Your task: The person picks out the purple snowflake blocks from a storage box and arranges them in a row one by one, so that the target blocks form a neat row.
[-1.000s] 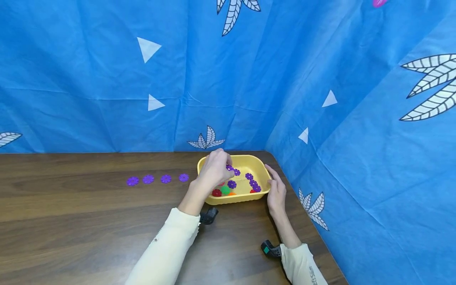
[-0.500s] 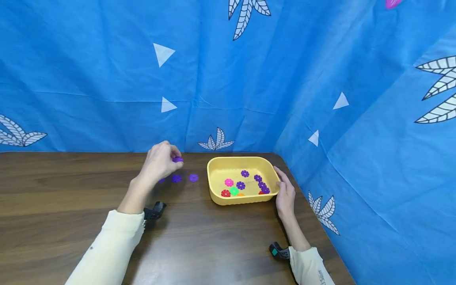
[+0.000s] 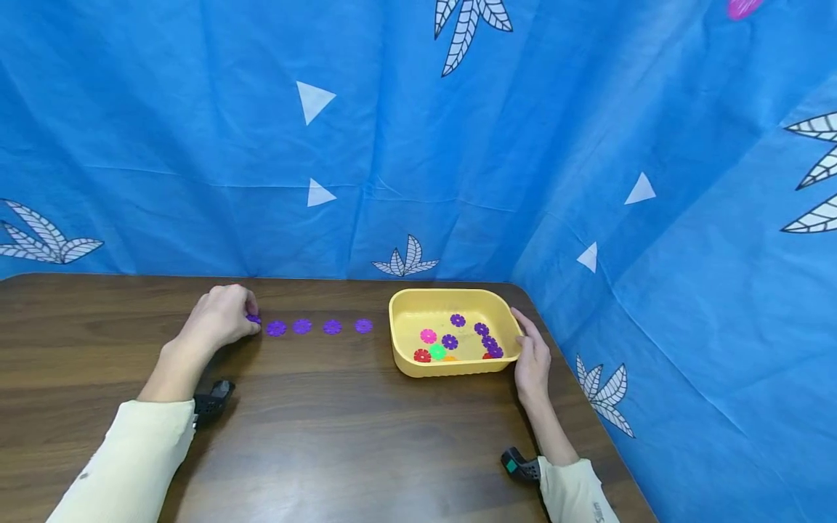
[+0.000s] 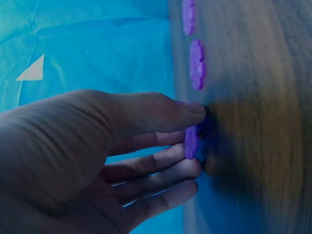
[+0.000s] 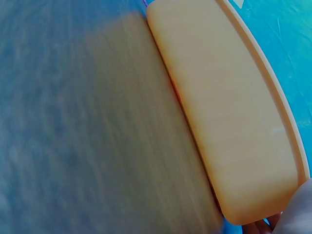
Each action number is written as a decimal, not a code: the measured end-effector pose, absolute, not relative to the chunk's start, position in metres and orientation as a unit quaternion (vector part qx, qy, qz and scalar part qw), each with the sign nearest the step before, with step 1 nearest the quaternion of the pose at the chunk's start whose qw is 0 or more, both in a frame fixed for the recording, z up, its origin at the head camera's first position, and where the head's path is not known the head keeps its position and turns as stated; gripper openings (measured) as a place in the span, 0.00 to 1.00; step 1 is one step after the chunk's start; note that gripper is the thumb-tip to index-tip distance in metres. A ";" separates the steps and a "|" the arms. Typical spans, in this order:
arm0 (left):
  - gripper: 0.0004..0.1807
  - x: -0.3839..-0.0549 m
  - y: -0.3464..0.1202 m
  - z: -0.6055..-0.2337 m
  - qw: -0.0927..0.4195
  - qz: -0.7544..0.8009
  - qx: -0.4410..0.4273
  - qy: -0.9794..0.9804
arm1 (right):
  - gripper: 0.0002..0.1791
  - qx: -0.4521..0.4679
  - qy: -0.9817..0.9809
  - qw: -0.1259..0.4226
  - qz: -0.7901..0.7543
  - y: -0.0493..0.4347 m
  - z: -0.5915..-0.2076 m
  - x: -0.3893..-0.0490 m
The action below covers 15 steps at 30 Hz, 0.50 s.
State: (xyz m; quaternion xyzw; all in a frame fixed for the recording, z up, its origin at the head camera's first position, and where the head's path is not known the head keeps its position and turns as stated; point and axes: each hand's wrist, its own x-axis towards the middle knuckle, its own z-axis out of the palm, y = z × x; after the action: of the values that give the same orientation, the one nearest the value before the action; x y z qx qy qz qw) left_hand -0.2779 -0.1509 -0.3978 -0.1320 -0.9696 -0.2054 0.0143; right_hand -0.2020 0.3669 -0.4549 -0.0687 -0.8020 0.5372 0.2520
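My left hand is low over the table at the left end of a row of purple flower-shaped plastic discs. Between its thumb and fingers it pinches one purple disc, set on edge to the left wrist camera. Several matching discs, the closest being a purple disc, lie flat in a line to its right. My right hand holds the right end of a yellow plastic basket, thumb at the rim. Inside lie several more purple discs, a pink disc, a green disc and red ones.
The wooden table meets a blue patterned curtain along its back and right edges. Black wrist cameras are strapped on both arms. The basket stands near the table's back right corner.
My left hand has come out of the basket with a purple disc and travelled left past the row, down to its left end. My right hand stays on the basket.
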 end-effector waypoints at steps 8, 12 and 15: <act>0.13 -0.280 -0.151 -0.396 -0.031 -0.202 -0.130 -0.970 | 0.29 -0.064 -0.809 0.251 0.528 0.371 -0.460 -0.202; 0.16 -0.280 -0.151 -0.394 -0.014 -0.213 -0.134 -0.968 | 0.29 -0.055 -0.809 0.253 0.528 0.372 -0.463 -0.203; 0.14 -0.278 -0.144 -0.393 0.056 -0.235 -0.127 -0.962 | 0.29 -0.053 -0.809 0.253 0.528 0.373 -0.463 -0.202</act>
State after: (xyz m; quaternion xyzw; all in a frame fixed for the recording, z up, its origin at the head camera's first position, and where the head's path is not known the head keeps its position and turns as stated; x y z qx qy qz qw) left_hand -0.2785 -0.1445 -0.3934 -0.1265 -0.9620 -0.2353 0.0558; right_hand -0.2023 0.3725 -0.4628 -0.0531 -0.8088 0.5280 0.2534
